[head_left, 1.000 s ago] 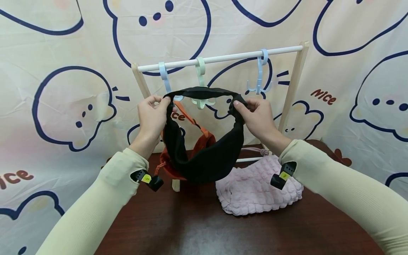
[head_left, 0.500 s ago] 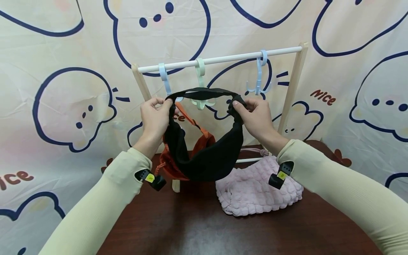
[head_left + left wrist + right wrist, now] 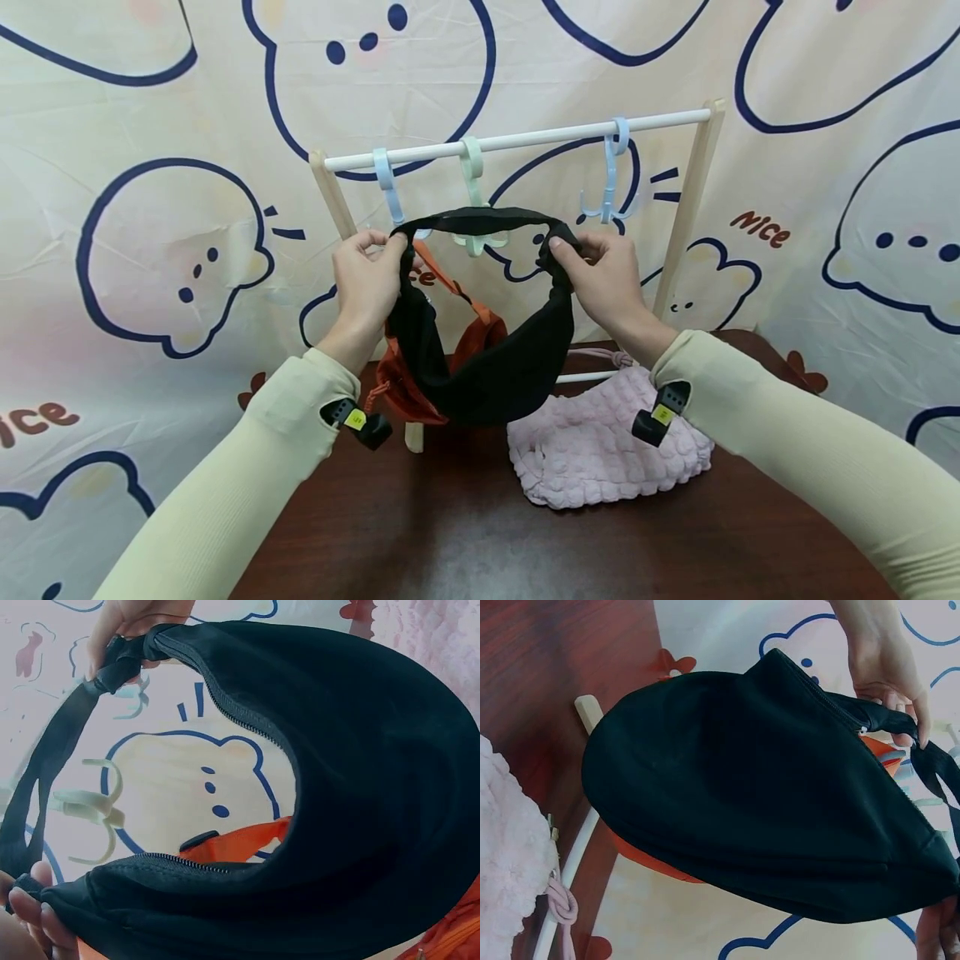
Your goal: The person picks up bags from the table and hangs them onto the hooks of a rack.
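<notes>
Pinched on black bag (image 3: 510,375) by left hand (image 3: 366,279) (ten o'clock), right hand (image 3: 606,273) (two). With strap (image 3: 483,220) at twelve, before green hook (image 3: 472,167).

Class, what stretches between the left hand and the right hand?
The strap of the black bag spans from left hand to right hand, above the bag's body, as the head view shows.

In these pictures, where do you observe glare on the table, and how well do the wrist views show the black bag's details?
Head view: a soft glare lies on the brown table, near the bottom middle; left wrist view: the black bag is mostly dark, yet its zipper can be made out; right wrist view: the bag looks dark too, with little fabric detail.
</notes>
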Motion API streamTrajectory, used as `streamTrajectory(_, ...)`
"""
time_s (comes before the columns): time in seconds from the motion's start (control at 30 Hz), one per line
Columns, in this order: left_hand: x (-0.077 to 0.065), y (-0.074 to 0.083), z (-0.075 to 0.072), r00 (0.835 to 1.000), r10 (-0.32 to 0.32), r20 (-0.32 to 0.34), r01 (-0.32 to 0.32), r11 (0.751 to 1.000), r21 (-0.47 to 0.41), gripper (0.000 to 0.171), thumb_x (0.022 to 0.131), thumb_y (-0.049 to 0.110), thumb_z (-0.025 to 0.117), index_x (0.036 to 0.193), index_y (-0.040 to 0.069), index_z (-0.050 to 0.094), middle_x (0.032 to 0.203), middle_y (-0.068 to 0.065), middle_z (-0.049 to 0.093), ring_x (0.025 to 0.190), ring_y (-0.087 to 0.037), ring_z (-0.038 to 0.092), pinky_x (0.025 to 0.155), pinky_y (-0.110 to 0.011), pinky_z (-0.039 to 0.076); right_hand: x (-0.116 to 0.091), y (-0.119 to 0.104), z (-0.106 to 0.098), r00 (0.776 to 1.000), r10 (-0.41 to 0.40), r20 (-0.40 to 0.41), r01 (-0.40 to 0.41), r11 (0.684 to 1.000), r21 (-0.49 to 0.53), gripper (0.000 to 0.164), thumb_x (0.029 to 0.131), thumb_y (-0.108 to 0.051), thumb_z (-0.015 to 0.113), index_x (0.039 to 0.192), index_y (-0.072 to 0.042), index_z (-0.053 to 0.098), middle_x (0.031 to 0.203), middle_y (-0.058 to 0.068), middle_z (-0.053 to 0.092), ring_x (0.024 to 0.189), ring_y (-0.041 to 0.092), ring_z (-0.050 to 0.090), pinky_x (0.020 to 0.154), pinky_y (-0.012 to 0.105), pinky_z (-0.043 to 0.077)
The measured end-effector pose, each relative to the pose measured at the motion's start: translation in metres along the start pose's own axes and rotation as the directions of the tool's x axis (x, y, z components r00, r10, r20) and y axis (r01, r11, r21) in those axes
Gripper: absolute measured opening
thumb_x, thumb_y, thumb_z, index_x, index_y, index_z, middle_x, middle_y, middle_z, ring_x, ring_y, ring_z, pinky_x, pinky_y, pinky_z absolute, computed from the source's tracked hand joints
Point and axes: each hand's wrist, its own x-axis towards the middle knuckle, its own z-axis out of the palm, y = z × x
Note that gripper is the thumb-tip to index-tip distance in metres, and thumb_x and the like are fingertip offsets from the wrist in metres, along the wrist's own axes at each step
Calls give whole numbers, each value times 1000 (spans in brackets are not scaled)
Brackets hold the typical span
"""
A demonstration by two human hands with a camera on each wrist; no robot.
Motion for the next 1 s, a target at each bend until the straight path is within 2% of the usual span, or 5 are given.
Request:
streamTrajectory(0.17,3,1,2,999,25,-26,-25,1000,-8,18,101,19,58,88,7,60,62,8,73,40,-4,55,43,-19,41,0,-4,1,999,-33,-24,33,999,11,32,100,-31,63,108,-3,75,101,16,74,75,8,69,69,23,54)
streamTrajectory(0.4,1,-4,0,1000,1,0,-1,998,59,18,102,22,56,90,9,60,62,15,70,48,-4,56,47,-20,41,-3,1,3,999,-24,-25,24,1000,-8,31,100,-29,64,105,0,75,98,19,75,72,5,69,66,21,53)
streamTrajectory(0.67,-3,-10,-1,1000,5,11,-6,997,73,18,102,23,57,89,11,60,67,14,71,51,-5,54,49,-21,37,-8,8,2,1000,-5,-12,4,999,-34,32,100,-31,63,106,-1,74,102,17,75,74,5,68,65,21,53)
streamTrajectory(0.9,-7,-16,-2,1000,24,13,-25,994,103,19,102,20,58,86,12,62,67,15,70,63,-1,68,47,-20,33,-14,14,3,1000,14,-7,-15,997,-72,32,100,-31,63,102,-2,75,92,15,74,70,10,64,64,23,49)
streamTrajectory(1.0,-7,-17,-2,1000,23,17,-25,993,112,19,101,20,57,85,12,62,64,17,69,61,-2,68,44,-21,29,-15,15,3,1000,21,4,-21,997,-69,32,100,-32,63,102,-3,76,89,14,73,69,11,61,63,24,48)
